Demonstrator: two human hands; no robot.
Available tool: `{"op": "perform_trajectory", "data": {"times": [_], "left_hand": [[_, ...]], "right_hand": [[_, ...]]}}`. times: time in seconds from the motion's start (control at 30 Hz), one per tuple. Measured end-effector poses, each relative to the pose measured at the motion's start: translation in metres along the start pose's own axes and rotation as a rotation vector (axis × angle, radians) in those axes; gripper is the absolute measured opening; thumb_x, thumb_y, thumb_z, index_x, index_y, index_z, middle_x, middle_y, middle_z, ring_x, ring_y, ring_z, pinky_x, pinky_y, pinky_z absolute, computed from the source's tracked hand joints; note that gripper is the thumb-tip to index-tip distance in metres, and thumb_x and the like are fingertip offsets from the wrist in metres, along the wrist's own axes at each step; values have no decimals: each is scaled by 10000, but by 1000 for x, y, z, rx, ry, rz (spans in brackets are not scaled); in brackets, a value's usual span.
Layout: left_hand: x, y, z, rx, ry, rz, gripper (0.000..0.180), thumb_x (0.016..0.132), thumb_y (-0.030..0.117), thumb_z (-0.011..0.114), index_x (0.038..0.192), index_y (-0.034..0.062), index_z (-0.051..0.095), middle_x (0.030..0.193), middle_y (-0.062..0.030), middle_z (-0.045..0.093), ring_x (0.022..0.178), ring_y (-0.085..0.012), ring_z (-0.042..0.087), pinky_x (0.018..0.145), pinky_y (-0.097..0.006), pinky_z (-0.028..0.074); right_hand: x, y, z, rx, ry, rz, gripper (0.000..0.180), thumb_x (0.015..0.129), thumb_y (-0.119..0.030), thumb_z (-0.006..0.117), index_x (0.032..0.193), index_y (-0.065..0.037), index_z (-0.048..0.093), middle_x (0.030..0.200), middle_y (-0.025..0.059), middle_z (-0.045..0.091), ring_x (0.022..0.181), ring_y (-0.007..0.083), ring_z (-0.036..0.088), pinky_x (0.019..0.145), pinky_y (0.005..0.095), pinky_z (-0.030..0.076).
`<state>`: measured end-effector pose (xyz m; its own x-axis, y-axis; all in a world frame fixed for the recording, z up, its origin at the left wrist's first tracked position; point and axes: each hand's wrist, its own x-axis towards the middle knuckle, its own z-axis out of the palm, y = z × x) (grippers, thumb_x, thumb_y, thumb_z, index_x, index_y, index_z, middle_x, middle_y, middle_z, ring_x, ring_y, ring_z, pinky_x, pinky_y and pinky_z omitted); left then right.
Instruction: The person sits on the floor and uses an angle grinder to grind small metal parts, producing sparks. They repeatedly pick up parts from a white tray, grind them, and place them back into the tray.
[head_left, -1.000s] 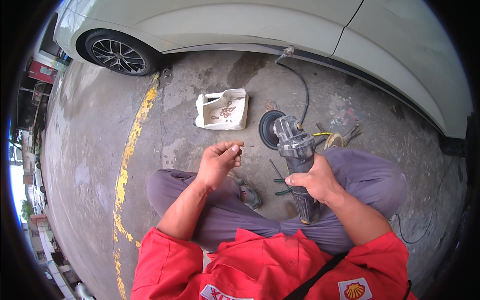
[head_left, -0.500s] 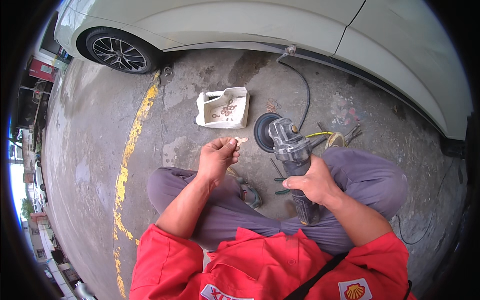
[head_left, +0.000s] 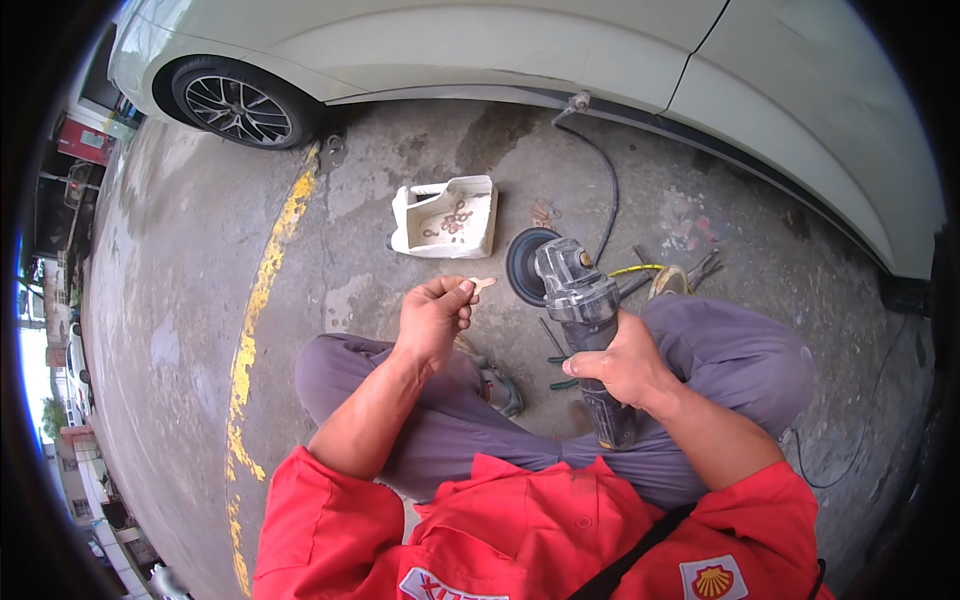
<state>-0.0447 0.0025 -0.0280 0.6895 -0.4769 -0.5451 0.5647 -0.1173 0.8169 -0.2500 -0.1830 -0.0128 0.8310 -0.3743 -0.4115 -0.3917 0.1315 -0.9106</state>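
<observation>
Small pale metal piece (head_left: 481,284) sits pinched at the tips of my left hand (head_left: 432,318), poking out just past the thumb and forefinger, which are closed tight on it while the other fingers (head_left: 462,312) curl in. Beyond those fingertips, on the concrete floor (head_left: 180,330), stands a white plastic tray (head_left: 478,215) with small rusty bits lying in it. A yellow painted line (head_left: 262,290) runs along the floor well to the left of that hand. Just right of the pinched piece is the angle grinder (head_left: 575,300), its dark disc (head_left: 522,266) facing the piece and close to it, not touching as far as I can tell. My right hand (head_left: 625,362) is wrapped around the grinder's body, fingers closed firmly on it. A black cable (head_left: 606,195) trails from beyond the grinder toward the white car (head_left: 520,45). A few hand tools (head_left: 690,270) lie on the floor past my right knuckles.
</observation>
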Motion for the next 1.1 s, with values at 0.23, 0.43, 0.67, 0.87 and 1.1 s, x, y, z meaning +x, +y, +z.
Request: {"op": "perform_trajectory", "data": {"times": [0.23, 0.43, 0.67, 0.87, 1.1], "left_hand": [[1, 1, -8, -8, -90, 21, 78, 984, 80, 695, 982, 2, 704, 819, -63, 713, 584, -73, 536, 523, -231, 429], [-3, 1, -2, 116, -27, 96, 76, 986, 83, 693, 990, 7, 701, 822, -56, 701, 575, -59, 509, 502, -213, 400], [-7, 2, -9, 281, -101, 210, 103, 980, 84, 707, 952, -11, 736, 831, -50, 727, 578, -66, 540, 513, -220, 431], [-5, -6, -6, 349, -55, 328, 101, 976, 78, 715, 955, -16, 748, 838, -52, 727, 585, -70, 557, 507, -224, 440], [-11, -4, -7, 377, -73, 391, 115, 971, 87, 727, 994, -19, 765, 797, -12, 712, 609, -35, 534, 526, -210, 427]], "right_hand": [[0, 0, 2, 0, -22, -3, 446, 680, -163, 855, 1040, 8, 657, 898, 75, 686, 815, 177, 637, 791, 343, 525], [1, 1, 0, 35, -4, 2, 426, 679, -156, 854, 1023, 2, 658, 882, 65, 681, 803, 167, 629, 776, 339, 523], [0, -2, 0, 50, -26, 40, 394, 691, -139, 839, 1015, -6, 661, 855, 47, 657, 782, 151, 607, 753, 331, 513], [0, -3, 0, 130, -44, 31, 362, 698, -124, 829, 996, -11, 657, 846, 30, 647, 774, 139, 593, 744, 327, 507], [2, 1, 0, 87, -63, 41, 361, 696, -128, 830, 989, -6, 657, 860, 34, 651, 778, 146, 593, 745, 333, 507]]}}
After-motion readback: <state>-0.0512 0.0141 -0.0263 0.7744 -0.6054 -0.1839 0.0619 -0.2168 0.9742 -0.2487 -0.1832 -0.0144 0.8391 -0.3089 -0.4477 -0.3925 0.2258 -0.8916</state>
